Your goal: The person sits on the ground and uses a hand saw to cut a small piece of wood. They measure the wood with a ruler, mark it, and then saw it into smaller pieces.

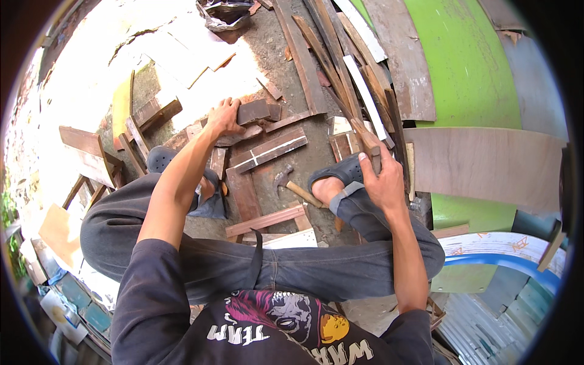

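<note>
My left hand (225,115) is stretched forward, its fingers closed around the left end of a dark brown wooden block (253,112) that rests on other offcuts. At the right, my right hand (384,176) grips a short brown piece of wood (365,137) between thumb and fingers, beyond my right foot. A claw hammer (300,190) with a wooden handle lies on the ground between my feet, its handle end close to my right shoe (334,171). Left of it is a board with a pale line (269,151).
Long wooden strips (331,55) are piled ahead on the right, beside a green panel (468,67) and a curved plywood sheet (486,163). Nailed wood pieces (88,152) stand at left. A joined wooden frame (267,222) lies before my legs. A black plastic bag (225,15) sits at the far end.
</note>
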`<action>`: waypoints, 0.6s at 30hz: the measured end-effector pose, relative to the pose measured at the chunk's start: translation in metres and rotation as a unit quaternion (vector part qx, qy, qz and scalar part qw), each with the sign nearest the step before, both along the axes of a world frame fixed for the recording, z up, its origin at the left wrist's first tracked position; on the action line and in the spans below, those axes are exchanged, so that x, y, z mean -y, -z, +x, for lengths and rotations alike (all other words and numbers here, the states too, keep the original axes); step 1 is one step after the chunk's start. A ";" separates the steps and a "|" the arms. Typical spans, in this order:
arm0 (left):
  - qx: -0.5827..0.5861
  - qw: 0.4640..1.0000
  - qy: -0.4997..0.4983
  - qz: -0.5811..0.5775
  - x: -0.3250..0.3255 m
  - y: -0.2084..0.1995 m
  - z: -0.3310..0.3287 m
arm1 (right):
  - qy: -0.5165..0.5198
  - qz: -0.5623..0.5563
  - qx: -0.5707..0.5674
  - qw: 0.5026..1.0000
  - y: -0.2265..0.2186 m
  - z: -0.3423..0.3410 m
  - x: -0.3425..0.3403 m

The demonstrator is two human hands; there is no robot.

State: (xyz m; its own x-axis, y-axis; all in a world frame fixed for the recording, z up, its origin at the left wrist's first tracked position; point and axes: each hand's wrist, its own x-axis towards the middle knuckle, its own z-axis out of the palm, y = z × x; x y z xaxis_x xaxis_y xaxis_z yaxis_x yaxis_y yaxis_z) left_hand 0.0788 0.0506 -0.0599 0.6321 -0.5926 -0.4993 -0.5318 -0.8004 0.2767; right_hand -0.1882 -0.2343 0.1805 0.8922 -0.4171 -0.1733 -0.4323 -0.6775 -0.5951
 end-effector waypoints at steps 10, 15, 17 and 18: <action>0.008 0.972 0.186 -0.140 0.104 0.004 -0.062 | 0.026 -0.023 0.022 0.999 0.001 -0.003 0.014; -0.048 0.999 0.009 -0.007 0.155 0.053 -0.082 | 0.037 -0.024 0.038 0.998 -0.005 -0.002 0.022; -0.051 0.998 0.004 0.032 0.161 0.060 -0.083 | 0.044 -0.019 0.056 0.997 -0.004 -0.002 0.028; -0.037 0.998 0.019 0.044 0.157 0.066 -0.080 | 0.046 -0.018 0.053 0.997 -0.007 0.000 0.029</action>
